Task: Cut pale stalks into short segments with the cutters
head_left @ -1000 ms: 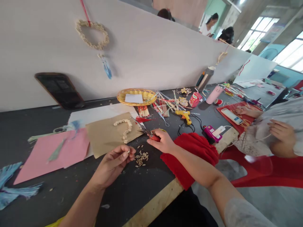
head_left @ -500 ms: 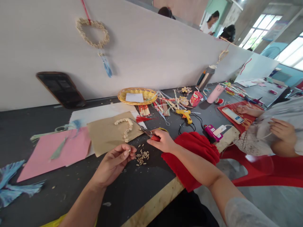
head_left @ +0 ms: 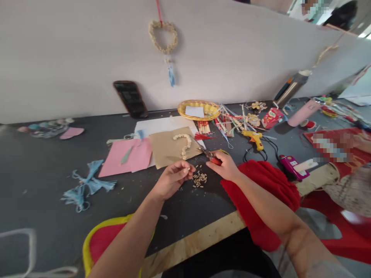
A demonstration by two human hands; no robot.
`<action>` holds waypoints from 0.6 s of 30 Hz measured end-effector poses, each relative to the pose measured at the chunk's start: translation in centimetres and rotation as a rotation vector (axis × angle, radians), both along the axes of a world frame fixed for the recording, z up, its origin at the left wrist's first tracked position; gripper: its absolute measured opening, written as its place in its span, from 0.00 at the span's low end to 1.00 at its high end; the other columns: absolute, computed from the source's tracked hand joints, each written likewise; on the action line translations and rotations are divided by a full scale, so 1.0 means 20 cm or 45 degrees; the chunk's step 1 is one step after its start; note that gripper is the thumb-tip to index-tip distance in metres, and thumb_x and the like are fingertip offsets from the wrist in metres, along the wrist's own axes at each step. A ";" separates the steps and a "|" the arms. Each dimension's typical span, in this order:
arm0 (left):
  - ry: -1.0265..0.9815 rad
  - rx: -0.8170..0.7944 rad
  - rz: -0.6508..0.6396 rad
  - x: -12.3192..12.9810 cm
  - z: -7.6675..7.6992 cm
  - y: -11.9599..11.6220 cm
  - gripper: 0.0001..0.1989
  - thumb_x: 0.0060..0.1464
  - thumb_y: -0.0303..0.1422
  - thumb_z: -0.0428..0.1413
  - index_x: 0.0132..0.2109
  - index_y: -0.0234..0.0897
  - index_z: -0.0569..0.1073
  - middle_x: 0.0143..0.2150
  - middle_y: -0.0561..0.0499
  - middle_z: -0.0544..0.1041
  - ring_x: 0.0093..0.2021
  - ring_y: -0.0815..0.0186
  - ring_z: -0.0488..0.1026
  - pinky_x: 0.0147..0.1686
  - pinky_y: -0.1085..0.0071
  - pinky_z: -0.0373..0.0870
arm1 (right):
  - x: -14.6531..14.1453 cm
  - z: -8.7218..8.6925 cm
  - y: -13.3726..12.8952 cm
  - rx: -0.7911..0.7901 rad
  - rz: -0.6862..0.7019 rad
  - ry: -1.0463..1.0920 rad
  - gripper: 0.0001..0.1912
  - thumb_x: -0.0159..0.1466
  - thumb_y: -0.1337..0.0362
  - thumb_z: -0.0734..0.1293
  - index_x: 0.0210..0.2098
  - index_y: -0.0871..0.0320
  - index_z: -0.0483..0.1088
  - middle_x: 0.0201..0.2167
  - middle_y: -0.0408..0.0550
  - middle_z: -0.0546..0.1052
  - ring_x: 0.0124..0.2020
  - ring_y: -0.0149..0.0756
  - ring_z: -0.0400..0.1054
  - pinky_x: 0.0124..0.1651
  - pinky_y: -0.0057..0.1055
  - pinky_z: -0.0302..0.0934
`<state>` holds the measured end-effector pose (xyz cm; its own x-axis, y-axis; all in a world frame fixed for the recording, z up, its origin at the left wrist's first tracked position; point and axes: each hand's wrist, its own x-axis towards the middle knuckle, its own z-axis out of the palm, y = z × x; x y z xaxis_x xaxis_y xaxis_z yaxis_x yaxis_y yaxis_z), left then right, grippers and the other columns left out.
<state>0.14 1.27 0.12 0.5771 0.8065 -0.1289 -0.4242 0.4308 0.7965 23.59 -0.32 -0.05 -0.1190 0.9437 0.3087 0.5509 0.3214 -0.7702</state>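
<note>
My left hand [head_left: 173, 179] pinches a small pale piece [head_left: 188, 168] between thumb and fingertips, just over the dark table [head_left: 139, 216]. My right hand [head_left: 222, 166] is wrapped round red-handled pliers [head_left: 215, 159], whose jaws point up and left, apart from the left hand. Between the hands lies a loose pile of short pale pieces [head_left: 199, 180]. A curved, hook-shaped row of cream bits [head_left: 188, 143] rests on brown paper [head_left: 162, 150], just beyond my left fingers.
Pink paper [head_left: 116, 154] and blue tassels [head_left: 92, 181] lie leftward. A phone [head_left: 131, 99] leans on the wall below a hanging heart-shaped wreath [head_left: 174, 42]. Behind are a wicker basket [head_left: 182, 112] and yellow glue gun [head_left: 253, 139]. Red cloth [head_left: 266, 193] lies under my right forearm; another person sits right.
The view has swung left, so the table scene sits further right and more of its left side shows. Both hands keep their holds and their places over the pile.
</note>
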 end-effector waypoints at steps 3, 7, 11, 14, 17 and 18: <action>-0.013 -0.009 -0.004 0.00 0.00 0.00 0.10 0.46 0.32 0.68 0.34 0.33 0.77 0.35 0.49 0.79 0.31 0.71 0.74 0.35 0.75 0.71 | 0.00 0.00 0.00 0.020 0.013 -0.001 0.09 0.61 0.56 0.68 0.33 0.56 0.70 0.34 0.47 0.75 0.35 0.36 0.68 0.42 0.33 0.62; -0.027 -0.009 -0.010 0.00 0.00 0.00 0.10 0.46 0.32 0.68 0.34 0.33 0.77 0.35 0.49 0.79 0.31 0.72 0.74 0.35 0.75 0.71 | 0.00 0.00 0.00 0.016 0.012 0.005 0.09 0.62 0.56 0.67 0.34 0.55 0.70 0.35 0.47 0.76 0.36 0.37 0.69 0.42 0.33 0.62; -0.033 -0.005 -0.011 0.01 0.01 0.00 0.10 0.47 0.31 0.68 0.34 0.33 0.76 0.35 0.49 0.79 0.31 0.72 0.74 0.36 0.75 0.71 | 0.00 0.01 0.00 0.014 0.012 0.011 0.10 0.62 0.56 0.67 0.33 0.56 0.69 0.34 0.47 0.75 0.36 0.37 0.69 0.42 0.33 0.62; -0.034 -0.003 -0.006 0.01 0.01 -0.01 0.09 0.47 0.31 0.68 0.35 0.33 0.76 0.35 0.49 0.79 0.31 0.72 0.74 0.35 0.75 0.70 | 0.00 0.01 0.00 0.003 0.014 -0.005 0.10 0.62 0.55 0.67 0.32 0.56 0.69 0.33 0.47 0.75 0.35 0.37 0.68 0.41 0.33 0.61; -0.034 -0.005 -0.002 0.00 0.01 -0.01 0.09 0.47 0.31 0.68 0.35 0.33 0.76 0.35 0.48 0.79 0.30 0.72 0.74 0.35 0.75 0.70 | 0.00 0.01 0.00 -0.022 0.015 -0.028 0.11 0.61 0.54 0.67 0.31 0.56 0.69 0.32 0.47 0.74 0.33 0.36 0.66 0.40 0.33 0.61; -0.035 -0.007 -0.002 0.00 0.01 -0.01 0.09 0.47 0.31 0.68 0.34 0.33 0.76 0.35 0.48 0.79 0.30 0.72 0.74 0.35 0.75 0.71 | 0.00 0.01 0.00 -0.031 0.015 -0.035 0.11 0.61 0.54 0.67 0.31 0.56 0.68 0.32 0.46 0.73 0.33 0.36 0.66 0.40 0.33 0.61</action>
<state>0.22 1.11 0.39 0.5817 0.8049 -0.1170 -0.4455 0.4356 0.7822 23.58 -0.40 0.21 -0.1381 0.9493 0.2825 0.5686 0.3095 -0.7621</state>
